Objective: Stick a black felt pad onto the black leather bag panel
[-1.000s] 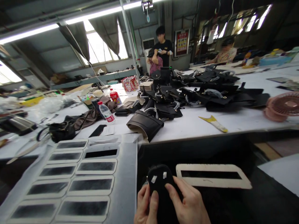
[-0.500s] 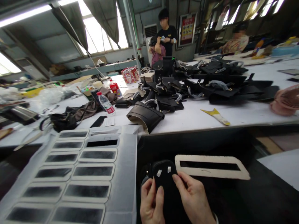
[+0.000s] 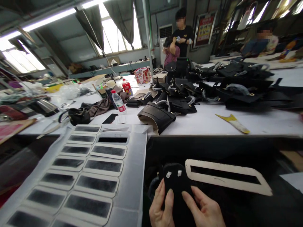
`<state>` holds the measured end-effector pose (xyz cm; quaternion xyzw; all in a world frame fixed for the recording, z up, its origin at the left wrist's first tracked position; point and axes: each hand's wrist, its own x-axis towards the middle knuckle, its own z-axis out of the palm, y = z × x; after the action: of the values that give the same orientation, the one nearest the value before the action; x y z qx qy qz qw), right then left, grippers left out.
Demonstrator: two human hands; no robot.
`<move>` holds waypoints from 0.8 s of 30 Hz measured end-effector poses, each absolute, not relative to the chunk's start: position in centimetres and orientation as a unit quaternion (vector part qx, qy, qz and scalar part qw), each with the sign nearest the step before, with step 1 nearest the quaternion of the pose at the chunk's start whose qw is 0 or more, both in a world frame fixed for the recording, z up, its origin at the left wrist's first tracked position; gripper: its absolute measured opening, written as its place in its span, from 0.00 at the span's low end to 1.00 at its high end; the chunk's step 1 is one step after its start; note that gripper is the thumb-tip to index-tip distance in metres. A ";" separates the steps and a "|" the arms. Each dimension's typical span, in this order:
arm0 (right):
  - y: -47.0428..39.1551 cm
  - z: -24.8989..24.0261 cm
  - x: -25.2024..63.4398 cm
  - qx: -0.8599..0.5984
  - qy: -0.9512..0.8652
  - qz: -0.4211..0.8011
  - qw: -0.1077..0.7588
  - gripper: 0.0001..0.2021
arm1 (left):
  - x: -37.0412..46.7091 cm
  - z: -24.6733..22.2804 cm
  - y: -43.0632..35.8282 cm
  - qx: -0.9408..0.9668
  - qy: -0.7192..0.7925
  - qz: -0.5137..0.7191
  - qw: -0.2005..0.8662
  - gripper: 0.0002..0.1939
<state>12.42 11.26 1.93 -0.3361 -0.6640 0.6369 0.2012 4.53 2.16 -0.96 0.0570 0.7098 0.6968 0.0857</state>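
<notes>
1. The left hand (image 3: 162, 206) pinches the left edge of a black piece (image 3: 176, 198) between thumb and fingers. The right hand (image 3: 205, 206) pinches the opposite edge, thumb on top. The black piece is held low in front of the person, over a dark area whose surface I cannot make out, its rounded end pointing toward the bench.
2. The white bench (image 3: 203, 123) runs right across, beyond the hands.
3. A heap of black bags (image 3: 236, 88) covers much of its middle and right, several handles wrapped in clear film.
4. Left of the hands lies a pale sheet (image 3: 134, 183), carrying two columns of dark panels (image 3: 101, 166) with whitish rims.
5. One dark bag (image 3: 157, 115) lies on its side at the front of the heap, by the near edge, its mouth facing left.
6. A cream frame (image 3: 222, 180) with a long slot lies just beside the black piece, to its right.
7. A clear bottle (image 3: 119, 102) with a red cap stands left of that dark bag; a red bottle (image 3: 127, 87) is just behind it.
8. A flat yellow-and-grey item (image 3: 233, 123) lies near the bench's front edge, on the right.
9. Two small white tabs (image 3: 168, 174) sit apart on the black piece, near its rounded end.
</notes>
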 end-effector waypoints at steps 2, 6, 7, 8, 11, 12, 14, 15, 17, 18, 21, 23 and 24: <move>11.4 2.4 12.1 -0.334 -0.652 0.641 0.229 0.23 | 3.6 -0.4 2.4 0.041 0.703 0.704 0.095 0.23; 12.5 4.7 11.4 -0.299 -0.699 0.608 0.231 0.23 | 1.9 2.1 3.0 0.081 0.690 0.712 0.101 0.25; 12.9 5.4 11.3 -0.289 -0.717 0.590 0.234 0.20 | 1.6 2.9 3.1 0.103 0.691 0.709 0.096 0.24; 13.3 6.1 11.1 -0.279 -0.734 0.570 0.241 0.18 | 1.4 3.5 3.2 0.123 0.695 0.703 0.090 0.22; 14.3 7.5 10.7 -0.239 -0.786 0.508 0.260 0.13 | 1.2 5.1 3.5 0.156 0.704 0.688 0.080 0.17; 14.6 7.7 10.6 -0.218 -0.803 0.491 0.259 0.12 | 1.3 5.4 3.6 0.167 0.704 0.685 0.080 0.16; 14.8 8.0 10.5 -0.186 -0.825 0.466 0.260 0.11 | 1.4 5.9 3.7 0.186 0.703 0.681 0.082 0.14; 14.8 8.0 10.5 -0.177 -0.830 0.460 0.261 0.11 | 1.6 6.1 3.7 0.190 0.701 0.682 0.084 0.14; 14.7 8.0 10.6 -0.172 -0.829 0.458 0.271 0.11 | 1.8 6.4 3.7 0.186 0.696 0.687 0.095 0.14; 14.6 7.9 10.7 -0.175 -0.825 0.460 0.279 0.12 | 1.9 6.5 3.7 0.180 0.691 0.692 0.107 0.13; 14.3 7.9 10.9 -0.183 -0.812 0.466 0.298 0.13 | 2.1 6.5 3.6 0.162 0.676 0.701 0.160 0.13; 14.0 7.8 11.0 -0.193 -0.808 0.466 0.304 0.12 | 2.2 6.3 3.4 0.157 0.671 0.700 0.188 0.12; 14.0 7.6 11.0 -0.199 -0.807 0.466 0.304 0.12 | 2.2 6.0 3.3 0.155 0.670 0.699 0.198 0.11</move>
<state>10.98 13.97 7.61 -0.1991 -0.8066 0.4659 0.3043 2.18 3.32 6.03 0.1547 0.6698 0.6988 0.1978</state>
